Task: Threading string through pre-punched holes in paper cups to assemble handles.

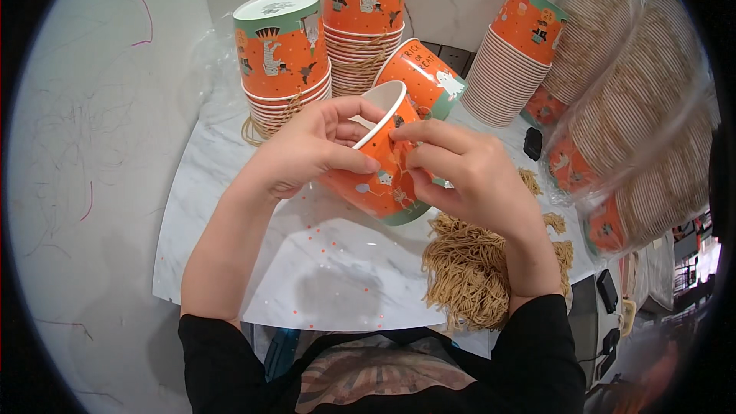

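Observation:
Tilted above the table is an orange paper bucket point(373, 192) with a green base band, a white rim and printed cartoon figures. My left hand point(310, 142) is closed on its rim, thumb outside and fingers reaching into the mouth. Against the bucket's right side, my right hand point(471, 172) has its fingertips pinched together; whatever may be between them is too small or hidden to name. Just behind, another orange bucket point(420, 77) lies on its side. A pile of tan twisted cords point(464, 276) rests under my right forearm.
Upside-down bucket stacks with cord handles stand at the back, one left point(277, 54) and one centre point(365, 0). A taller stack point(510, 69) leans at back right, beside plastic-wrapped bucket sleeves point(625, 100). A small black object point(532, 143) and orange dots lie on the marbled table point(211, 184).

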A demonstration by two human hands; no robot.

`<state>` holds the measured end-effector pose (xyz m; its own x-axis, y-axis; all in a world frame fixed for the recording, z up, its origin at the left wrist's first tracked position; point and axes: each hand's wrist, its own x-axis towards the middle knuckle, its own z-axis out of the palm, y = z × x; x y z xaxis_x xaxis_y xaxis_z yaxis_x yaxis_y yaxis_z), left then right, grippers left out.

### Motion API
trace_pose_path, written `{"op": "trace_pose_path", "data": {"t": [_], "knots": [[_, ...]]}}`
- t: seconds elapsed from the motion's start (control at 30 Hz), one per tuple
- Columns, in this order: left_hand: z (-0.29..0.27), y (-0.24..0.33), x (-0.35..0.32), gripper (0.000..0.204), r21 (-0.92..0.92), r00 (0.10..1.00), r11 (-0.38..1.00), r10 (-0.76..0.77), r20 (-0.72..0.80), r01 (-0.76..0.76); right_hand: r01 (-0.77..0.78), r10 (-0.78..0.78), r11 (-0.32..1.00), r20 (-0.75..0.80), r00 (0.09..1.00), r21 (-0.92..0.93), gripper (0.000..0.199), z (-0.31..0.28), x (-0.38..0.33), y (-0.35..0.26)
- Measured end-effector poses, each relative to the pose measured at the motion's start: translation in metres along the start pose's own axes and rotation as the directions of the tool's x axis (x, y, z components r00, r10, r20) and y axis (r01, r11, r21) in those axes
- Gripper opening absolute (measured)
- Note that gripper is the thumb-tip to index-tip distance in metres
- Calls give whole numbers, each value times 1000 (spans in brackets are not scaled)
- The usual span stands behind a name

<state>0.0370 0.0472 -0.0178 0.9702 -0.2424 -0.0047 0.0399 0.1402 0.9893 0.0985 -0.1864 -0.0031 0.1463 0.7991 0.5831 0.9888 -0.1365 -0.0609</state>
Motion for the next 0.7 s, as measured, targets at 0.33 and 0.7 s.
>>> {"op": "trace_pose_path", "data": {"t": [0.33,0.7], "knots": [[-2,-8,4,21,49,999,999,-8,-44,10,-138,143,971,-13,990,193,12,-2,-1,5],[5,-18,10,25,5,988,999,39,-147,-39,-98,121,991,-284,951,97,16,18,3,10]]}}
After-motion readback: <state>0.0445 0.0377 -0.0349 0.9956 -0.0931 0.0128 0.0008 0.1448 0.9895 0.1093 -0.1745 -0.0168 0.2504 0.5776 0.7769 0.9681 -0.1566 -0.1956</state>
